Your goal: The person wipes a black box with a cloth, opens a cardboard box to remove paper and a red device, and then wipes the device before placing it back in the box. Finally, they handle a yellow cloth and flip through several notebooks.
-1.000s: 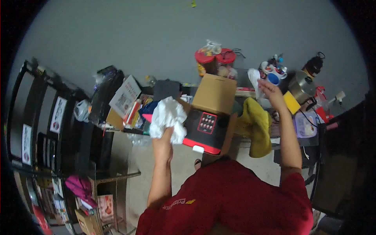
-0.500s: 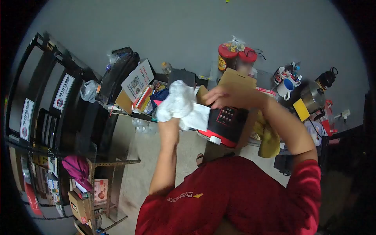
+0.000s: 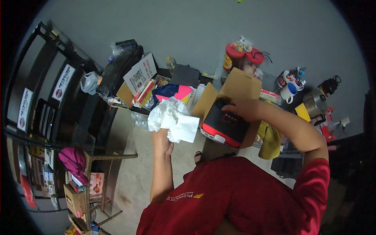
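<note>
White crumpled tissue-like wrapping point(image 3: 170, 115) is bunched in my left hand point(image 3: 160, 140), with a flat square end hanging to the right. The fingers of that hand are mostly covered by the wrapping. My right hand point(image 3: 246, 110) lies over the button panel of a black machine with red trim point(image 3: 219, 122), fingers apart and some tips hidden. Whether it presses on the machine cannot be made out. The machine sits inside an open cardboard box point(image 3: 241, 84), with flaps raised at the back and left.
Left of the box are papers, a pink sheet point(image 3: 182, 93) and a QR-code sign point(image 3: 137, 76). Red-lidded jars point(image 3: 234, 53) stand behind it. Mugs point(image 3: 288, 90), a steel pot point(image 3: 314, 102) and a yellow-green cloth point(image 3: 269, 141) are on the right. A black metal shelf point(image 3: 58, 51) stands far left.
My right hand has moved away from the white wrapping, rightward onto the machine. My left hand has shifted slightly left and down with the wrapping, uncovering the pink sheet.
</note>
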The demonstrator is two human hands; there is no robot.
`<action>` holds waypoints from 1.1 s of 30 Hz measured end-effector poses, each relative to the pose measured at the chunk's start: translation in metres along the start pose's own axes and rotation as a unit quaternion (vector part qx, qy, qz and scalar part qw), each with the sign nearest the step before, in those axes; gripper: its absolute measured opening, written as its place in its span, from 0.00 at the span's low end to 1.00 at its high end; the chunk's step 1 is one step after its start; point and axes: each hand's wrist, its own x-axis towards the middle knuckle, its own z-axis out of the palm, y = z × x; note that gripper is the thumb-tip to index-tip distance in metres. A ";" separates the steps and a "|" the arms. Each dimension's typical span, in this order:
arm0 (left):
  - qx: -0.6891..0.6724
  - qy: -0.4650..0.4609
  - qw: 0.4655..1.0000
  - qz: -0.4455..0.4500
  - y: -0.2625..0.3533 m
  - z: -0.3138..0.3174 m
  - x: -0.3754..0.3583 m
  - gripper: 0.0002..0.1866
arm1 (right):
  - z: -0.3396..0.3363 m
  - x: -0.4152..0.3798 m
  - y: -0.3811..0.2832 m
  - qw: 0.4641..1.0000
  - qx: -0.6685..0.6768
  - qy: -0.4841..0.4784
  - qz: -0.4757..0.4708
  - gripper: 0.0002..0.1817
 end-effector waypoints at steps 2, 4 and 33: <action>0.001 0.014 1.000 0.009 -0.002 -0.004 -0.002 0.22 | -0.003 0.000 -0.001 1.000 -0.010 -0.016 -0.001 0.34; -0.003 0.011 1.000 0.006 -0.003 -0.009 -0.005 0.22 | -0.006 0.001 -0.004 0.993 0.067 -0.063 0.075 0.36; 0.424 -0.333 0.842 -0.013 -0.039 0.000 -0.012 0.24 | 0.017 0.032 0.013 0.916 0.333 -0.009 0.224 0.23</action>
